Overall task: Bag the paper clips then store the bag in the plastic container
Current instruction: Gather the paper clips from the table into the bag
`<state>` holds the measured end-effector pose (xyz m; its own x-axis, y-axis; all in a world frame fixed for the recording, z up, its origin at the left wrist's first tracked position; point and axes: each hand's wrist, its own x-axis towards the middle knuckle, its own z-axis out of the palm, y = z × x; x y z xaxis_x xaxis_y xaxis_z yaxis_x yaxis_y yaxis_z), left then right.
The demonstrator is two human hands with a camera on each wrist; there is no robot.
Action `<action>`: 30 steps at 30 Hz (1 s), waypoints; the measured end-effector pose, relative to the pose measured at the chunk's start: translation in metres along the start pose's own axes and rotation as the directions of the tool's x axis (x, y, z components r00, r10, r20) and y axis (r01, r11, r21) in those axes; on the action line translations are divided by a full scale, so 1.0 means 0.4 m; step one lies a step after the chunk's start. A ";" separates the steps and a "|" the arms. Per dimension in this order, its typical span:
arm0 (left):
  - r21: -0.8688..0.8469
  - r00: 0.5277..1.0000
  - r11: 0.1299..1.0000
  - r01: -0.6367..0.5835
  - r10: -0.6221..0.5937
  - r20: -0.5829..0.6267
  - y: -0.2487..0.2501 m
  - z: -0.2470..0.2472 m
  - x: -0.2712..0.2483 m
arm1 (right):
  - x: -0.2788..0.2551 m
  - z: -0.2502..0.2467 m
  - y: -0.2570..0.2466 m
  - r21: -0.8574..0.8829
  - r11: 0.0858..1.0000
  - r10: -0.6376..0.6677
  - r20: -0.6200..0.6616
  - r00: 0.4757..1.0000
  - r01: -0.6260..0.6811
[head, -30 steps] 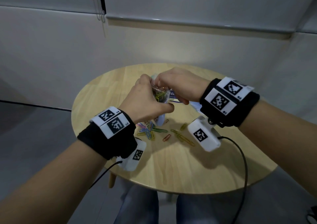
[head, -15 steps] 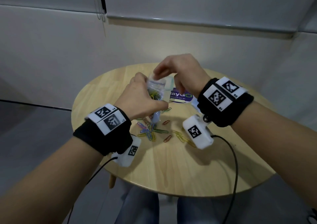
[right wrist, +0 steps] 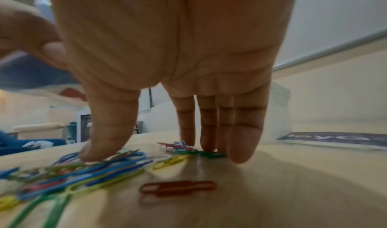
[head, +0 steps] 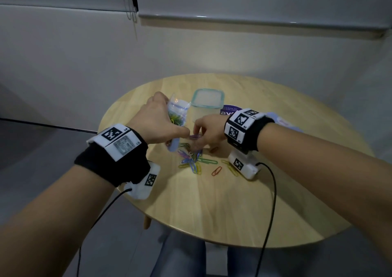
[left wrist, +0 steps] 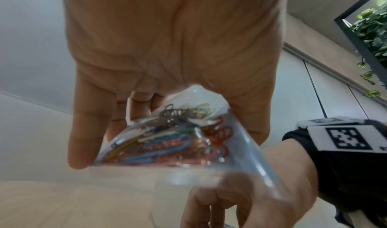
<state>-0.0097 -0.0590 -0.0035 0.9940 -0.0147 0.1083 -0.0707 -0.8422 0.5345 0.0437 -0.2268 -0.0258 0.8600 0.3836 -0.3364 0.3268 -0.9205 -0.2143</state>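
round wooden table (head: 233, 202) | grey walls | left hand (head: 157, 121) holds bag (head: 177, 113) | right hand (head: 209, 131) spread on clips (head: 191, 162)

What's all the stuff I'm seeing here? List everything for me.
Table: one, light wood, round.
Bag: one, clear, partly filled with clips, held above the table.
Loose clips: many, mixed colours, scattered mid-table.
Container: one, clear with teal rim, behind the clips.
Card: one, purple, right of the container.
Left hand: grips the bag.
Right hand: fingers straight, reaching down onto the loose clips.
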 end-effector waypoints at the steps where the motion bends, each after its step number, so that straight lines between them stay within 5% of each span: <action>1: 0.000 1.000 1.000 0.002 -0.002 0.003 0.001 0.001 0.001 | -0.003 0.001 -0.007 -0.042 0.999 -0.034 0.005 0.999 0.034; 8: -0.019 0.999 1.000 -0.005 0.006 0.050 0.006 0.011 0.003 | -0.043 0.013 -0.002 -0.045 0.990 -0.131 -0.024 0.991 0.130; 16: -0.038 0.995 0.999 -0.037 0.040 0.095 0.033 0.021 -0.007 | -0.098 -0.035 0.051 0.327 0.943 -0.050 -0.025 0.998 0.056; 21: -0.057 0.993 0.997 -0.050 0.056 0.104 0.054 0.024 -0.015 | -0.158 -0.106 0.068 0.715 0.690 0.024 -0.176 0.984 0.111; 24: -0.046 0.990 0.994 -0.100 0.104 0.097 0.075 0.032 -0.022 | -0.191 -0.165 0.050 0.788 0.578 0.058 -0.300 0.952 0.213; 30: -0.066 0.974 0.973 -0.222 0.224 0.024 0.128 0.042 -0.035 | -0.216 -0.195 -0.021 0.607 0.778 0.080 -0.350 0.933 0.161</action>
<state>-0.0259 -0.1109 0.0080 0.9546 -0.2159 0.2052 -0.2950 -0.7806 0.5511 -0.0028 -0.2579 0.0767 0.9660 0.2585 -0.0099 0.1551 -0.6093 -0.7776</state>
